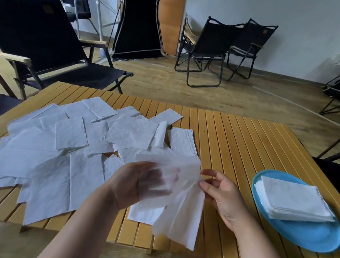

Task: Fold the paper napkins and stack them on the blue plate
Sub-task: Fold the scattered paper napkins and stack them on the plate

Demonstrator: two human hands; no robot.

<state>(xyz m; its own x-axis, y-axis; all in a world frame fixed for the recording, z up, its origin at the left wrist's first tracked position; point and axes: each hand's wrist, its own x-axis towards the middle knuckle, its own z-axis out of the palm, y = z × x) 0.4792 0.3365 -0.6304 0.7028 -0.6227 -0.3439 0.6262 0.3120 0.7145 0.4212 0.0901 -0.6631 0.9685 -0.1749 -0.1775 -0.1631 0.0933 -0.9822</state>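
My left hand [137,183] is up off the desk with a thin white napkin [178,204] draped over its fingers, which show faintly through the sheet; the fingers look fairly straight under the paper, though motion blur keeps me from being sure. My right hand [221,193] pinches the napkin's right edge between thumb and fingertips. The sheet hangs loose and rumpled between the two hands, its lower part trailing toward the desk [236,139], so I judge I am mid-fold or still opening it out.

Left of my hands lies a wide scatter of unfolded napkins [59,151], overlapping one another across the slats. Well to the right sits the blue plate [308,235], carrying a squared stack of folded napkins [297,201] toward its far side.

The risks I see: the paper is flimsy, so a hard tug from the pinching hand could tear it or split its plies. A crooked crease would make the stack lean. The trailing end could also catch a loose napkin below and drag it along. Black folding chairs [210,49] stand behind.
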